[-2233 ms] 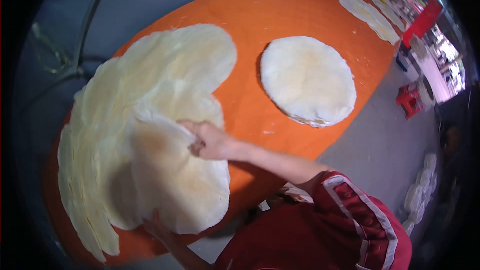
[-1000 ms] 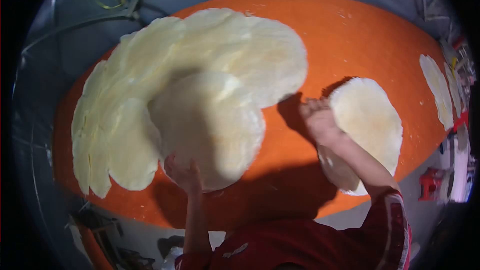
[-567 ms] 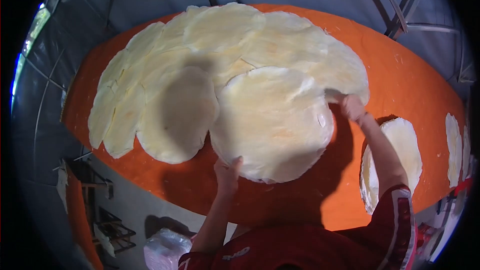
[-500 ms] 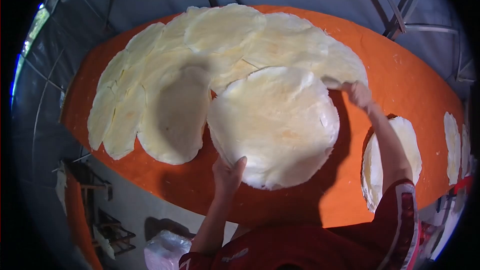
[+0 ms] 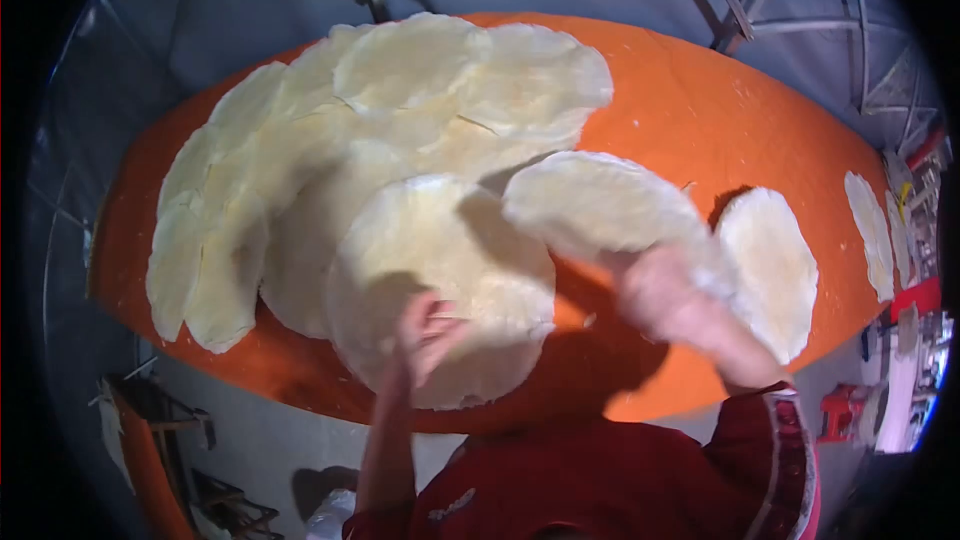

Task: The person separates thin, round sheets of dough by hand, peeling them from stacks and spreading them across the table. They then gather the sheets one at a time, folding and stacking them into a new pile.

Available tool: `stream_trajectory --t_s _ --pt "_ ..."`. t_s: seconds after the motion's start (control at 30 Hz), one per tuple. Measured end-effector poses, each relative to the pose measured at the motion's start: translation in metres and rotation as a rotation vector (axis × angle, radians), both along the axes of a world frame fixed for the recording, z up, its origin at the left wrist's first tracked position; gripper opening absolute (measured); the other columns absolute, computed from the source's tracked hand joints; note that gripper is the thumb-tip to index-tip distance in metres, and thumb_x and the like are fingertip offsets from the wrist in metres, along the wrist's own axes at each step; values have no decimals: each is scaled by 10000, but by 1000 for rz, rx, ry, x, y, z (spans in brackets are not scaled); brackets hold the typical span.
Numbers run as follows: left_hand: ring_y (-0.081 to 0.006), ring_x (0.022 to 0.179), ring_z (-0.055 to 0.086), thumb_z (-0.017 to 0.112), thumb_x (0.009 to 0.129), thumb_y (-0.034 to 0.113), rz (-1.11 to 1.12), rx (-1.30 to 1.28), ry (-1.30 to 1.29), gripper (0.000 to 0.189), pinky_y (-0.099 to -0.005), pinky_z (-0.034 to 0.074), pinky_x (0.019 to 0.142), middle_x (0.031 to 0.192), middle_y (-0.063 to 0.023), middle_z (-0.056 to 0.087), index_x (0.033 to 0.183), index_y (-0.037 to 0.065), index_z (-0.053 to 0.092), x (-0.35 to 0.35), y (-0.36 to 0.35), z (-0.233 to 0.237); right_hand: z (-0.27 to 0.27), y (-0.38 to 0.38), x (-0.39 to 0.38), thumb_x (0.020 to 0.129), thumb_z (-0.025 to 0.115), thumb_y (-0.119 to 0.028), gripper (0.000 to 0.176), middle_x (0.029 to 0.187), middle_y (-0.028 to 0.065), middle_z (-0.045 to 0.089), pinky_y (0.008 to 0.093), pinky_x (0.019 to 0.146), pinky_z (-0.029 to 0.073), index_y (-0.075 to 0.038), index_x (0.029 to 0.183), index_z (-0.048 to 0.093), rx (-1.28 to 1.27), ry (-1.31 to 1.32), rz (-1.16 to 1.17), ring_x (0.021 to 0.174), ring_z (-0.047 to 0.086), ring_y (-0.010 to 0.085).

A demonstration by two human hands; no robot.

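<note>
1. Pale dough lies under the left hand (image 5: 430, 332), whose fingers are spread flat on the near flatbread (image 5: 440, 260), at six o'clock on the orange table (image 5: 720, 110).
2. Blurred at four o'clock, the right hand (image 5: 668, 302) meets the edge of the raised flatbread (image 5: 595, 202); whether its fingers pinch it cannot be told.
3. That raised flatbread hangs tilted above the table, between the near flatbread and a third flatbread (image 5: 770, 265) at three o'clock.
4. A fan of sheets (image 5: 400, 90) overlaps from nine to twelve o'clock, tucked under the near flatbread's far edge.
5. Two far sheets (image 5: 868, 232) lie past three o'clock.
</note>
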State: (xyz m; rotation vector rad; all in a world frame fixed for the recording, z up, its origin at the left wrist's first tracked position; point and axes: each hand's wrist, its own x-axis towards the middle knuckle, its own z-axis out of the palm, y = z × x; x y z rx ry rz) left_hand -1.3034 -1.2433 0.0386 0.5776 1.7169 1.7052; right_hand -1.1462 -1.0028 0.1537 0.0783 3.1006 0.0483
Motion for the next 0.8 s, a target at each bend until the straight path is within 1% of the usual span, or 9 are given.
stream_trajectory --t_s 0.03,0.1,0.13,0.2,0.3,0.43,0.57,0.77,0.8 --pt "-206 824 549 576 744 38 -59 210 -414 368 -351 475 720 921 -104 513 1069 47 404 22 23 -7 -21 -22 0 650 514 -47 225 601 99 525 359 481 410 -80 871 545 -238 145 53 500 513 275" --pt "-219 843 548 564 751 23 -209 266 -722 400 -367 476 727 926 -105 509 1102 49 375 43 62 -20 -74 -38 4 679 567 -55 209 658 106 551 347 521 430 -59 888 553 -492 -118 -27 540 540 257" --pt "-219 843 548 564 751 23 -226 255 -739 400 -367 476 727 926 -105 509 1102 49 375 48 69 -28 -98 -42 12 679 567 -55 209 658 106 551 347 521 430 -59 888 553 -499 -126 -50 540 540 257" --pt "-218 920 520 583 723 -7 -128 -23 -619 491 -365 454 772 989 -102 505 1151 58 351 53 80 -40 -118 -49 20 683 658 -137 296 805 119 570 325 623 444 -25 936 553 -1014 -126 -309 723 561 224" --pt "-166 914 516 649 677 2 -207 220 -638 529 -282 453 760 988 -64 518 1125 72 375 46 76 -43 -103 -61 30 619 732 -237 514 1008 112 518 316 743 424 -4 1024 518 -1486 213 -373 936 495 203" --pt "-195 970 493 666 643 -20 -239 348 -837 587 -331 430 810 1030 -59 510 1142 80 374 40 79 -45 -99 -62 29 514 784 -303 775 1147 98 432 337 813 398 -9 1136 426 -1109 368 -422 1026 445 230" --pt "-212 1026 460 664 656 29 -344 416 -836 580 -373 391 855 1089 -66 487 1162 61 382 38 84 -40 -91 -56 26 497 783 -336 824 1163 100 417 344 811 398 -22 1157 404 -1296 358 -532 1047 430 233" --pt "-183 956 493 627 715 61 -261 342 -791 461 -300 414 809 1019 -78 511 1116 34 399 44 90 -26 -91 -55 26 653 655 -115 367 817 120 582 292 681 449 12 974 531 -1177 333 -651 787 569 220" --pt "-163 932 494 612 734 77 -106 208 -682 421 -276 413 790 1009 -79 514 1098 17 408 46 88 -27 -89 -61 22 659 601 -79 266 739 140 571 293 640 450 19 899 543 -895 345 -623 704 564 242"
